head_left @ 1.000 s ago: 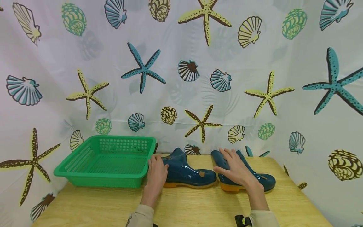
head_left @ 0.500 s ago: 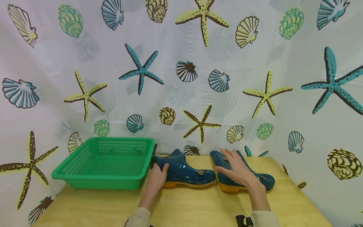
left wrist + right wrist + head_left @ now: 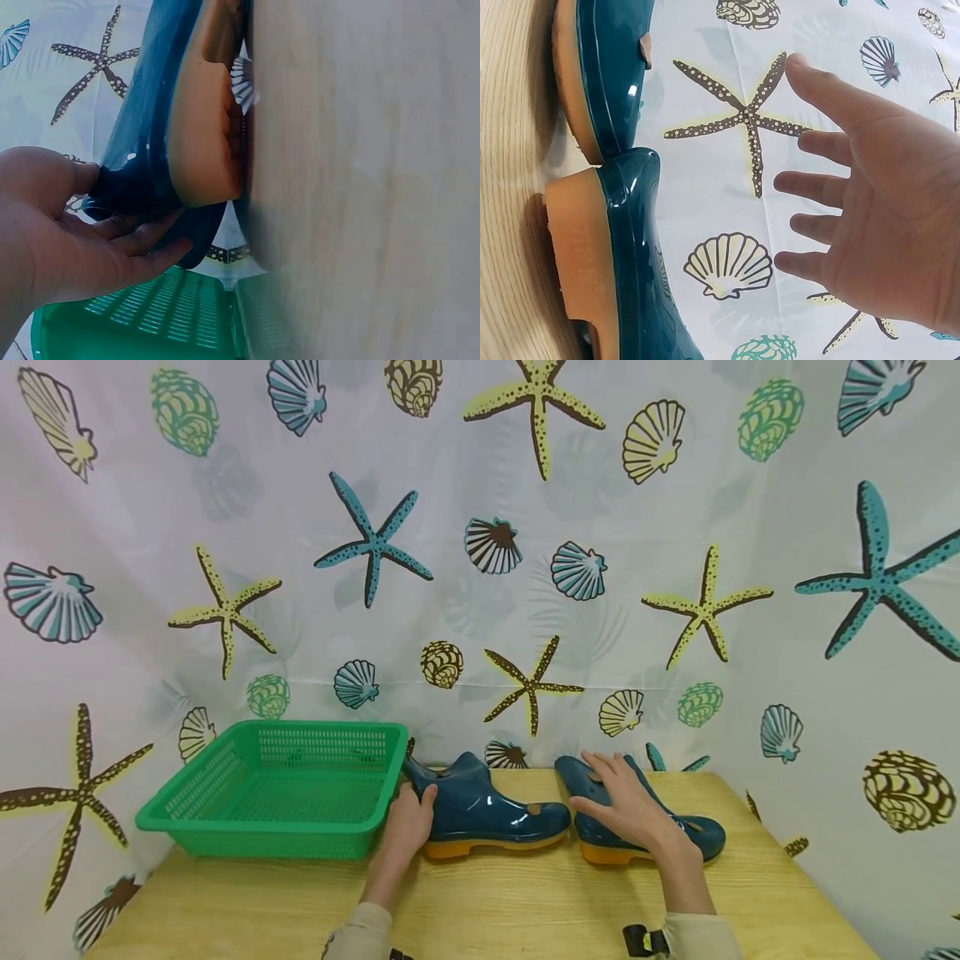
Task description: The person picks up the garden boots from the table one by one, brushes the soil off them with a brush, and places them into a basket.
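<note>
Two dark blue rubber boots with tan soles stand on the wooden table, each with its shaft slumped over. My left hand [image 3: 408,821] grips the slumped shaft of the left boot [image 3: 487,810] at its heel end. In the left wrist view, the thumb of that hand [image 3: 67,225] is on the near side of the shaft [image 3: 139,180] and the fingers reach beneath it. My right hand [image 3: 626,802] hovers over the right boot [image 3: 693,837], fingers spread. The right wrist view shows that hand [image 3: 892,195] apart from both boots, holding nothing.
A green plastic basket [image 3: 277,842] with slotted walls stands left of the left boot, close to my left hand. Behind the wooden table [image 3: 517,902] hangs a white curtain [image 3: 480,610] printed with starfish and shells. The left boot's toe nearly meets the right boot's heel.
My left hand has slid left and down along the left boot's shaft, showing more of the shaft and heel. My right hand has stayed nearly still over the right boot.
</note>
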Demonstrator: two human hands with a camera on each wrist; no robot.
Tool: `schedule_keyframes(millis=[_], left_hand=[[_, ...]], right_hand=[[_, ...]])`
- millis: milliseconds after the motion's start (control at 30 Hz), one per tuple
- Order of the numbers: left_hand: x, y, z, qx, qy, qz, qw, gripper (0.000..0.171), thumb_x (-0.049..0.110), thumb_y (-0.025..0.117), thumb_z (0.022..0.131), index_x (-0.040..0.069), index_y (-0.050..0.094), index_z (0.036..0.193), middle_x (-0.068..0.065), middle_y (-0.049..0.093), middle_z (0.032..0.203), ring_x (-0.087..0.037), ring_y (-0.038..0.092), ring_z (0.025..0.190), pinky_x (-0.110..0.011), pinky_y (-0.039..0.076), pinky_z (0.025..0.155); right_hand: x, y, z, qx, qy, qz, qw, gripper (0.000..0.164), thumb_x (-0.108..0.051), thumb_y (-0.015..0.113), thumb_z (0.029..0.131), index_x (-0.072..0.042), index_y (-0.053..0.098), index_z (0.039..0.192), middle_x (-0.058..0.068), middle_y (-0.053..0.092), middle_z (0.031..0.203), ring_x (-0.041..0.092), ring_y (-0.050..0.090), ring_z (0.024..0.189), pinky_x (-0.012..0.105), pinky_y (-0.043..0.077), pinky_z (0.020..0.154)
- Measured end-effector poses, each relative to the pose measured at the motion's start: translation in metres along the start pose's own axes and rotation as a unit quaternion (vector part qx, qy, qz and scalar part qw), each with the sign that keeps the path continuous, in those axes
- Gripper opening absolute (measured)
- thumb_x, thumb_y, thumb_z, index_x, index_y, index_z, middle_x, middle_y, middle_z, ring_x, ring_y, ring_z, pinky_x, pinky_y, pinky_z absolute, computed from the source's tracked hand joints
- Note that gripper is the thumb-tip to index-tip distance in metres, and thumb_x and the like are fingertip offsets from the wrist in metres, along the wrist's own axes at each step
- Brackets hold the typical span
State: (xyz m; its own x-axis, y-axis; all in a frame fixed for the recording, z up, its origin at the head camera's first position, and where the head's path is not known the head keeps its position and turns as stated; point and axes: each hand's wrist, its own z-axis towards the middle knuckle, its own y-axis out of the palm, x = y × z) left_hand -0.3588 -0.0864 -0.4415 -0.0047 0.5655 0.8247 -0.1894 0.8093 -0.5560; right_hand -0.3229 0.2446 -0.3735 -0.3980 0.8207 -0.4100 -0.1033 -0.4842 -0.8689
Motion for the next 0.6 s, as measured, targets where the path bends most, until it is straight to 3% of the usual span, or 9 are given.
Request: schedule_keyframes(millis=[167,333,600], left_hand=[[0.0044,0.0000,-0.0005,-0.011,0.002,-0.010,0.9999,0.057,0.025,0.043,0.108,-0.013,0.028,0.148,-0.035,0.045,0.143,-0.048,0.049,0.129,-0.057,0.044,0.103],[0.0057,-0.0016,-0.0016,-0.012,0.025,-0.038,0.9989,0.050,0.017,0.045,0.106,-0.013,0.034,0.144,-0.034,0.046,0.142,-0.047,0.048,0.130,-0.058,0.043,0.104],[0.0021,-0.0022,0.0018,-0.001,0.048,-0.070,0.9964,0.046,0.015,0.050,0.105,-0.011,0.040,0.141,-0.031,0.054,0.135,-0.045,0.056,0.122,-0.055,0.049,0.098]], right_hand=[[0.0007,0.0012,-0.0019,-0.003,-0.003,0.004,1.000,0.080,-0.049,0.062,0.095,-0.006,0.031,0.155,0.025,0.031,0.157,0.055,0.009,0.147,0.076,0.019,0.110],[0.0008,0.0024,-0.0032,-0.011,-0.003,0.012,1.000,0.079,-0.047,0.062,0.096,-0.004,0.032,0.154,0.027,0.031,0.156,0.055,0.009,0.146,0.076,0.019,0.110],[-0.0007,-0.0010,-0.0017,-0.028,0.000,0.026,0.999,0.079,-0.050,0.060,0.096,-0.005,0.031,0.155,0.029,0.026,0.158,0.055,0.007,0.147,0.075,0.019,0.110]])
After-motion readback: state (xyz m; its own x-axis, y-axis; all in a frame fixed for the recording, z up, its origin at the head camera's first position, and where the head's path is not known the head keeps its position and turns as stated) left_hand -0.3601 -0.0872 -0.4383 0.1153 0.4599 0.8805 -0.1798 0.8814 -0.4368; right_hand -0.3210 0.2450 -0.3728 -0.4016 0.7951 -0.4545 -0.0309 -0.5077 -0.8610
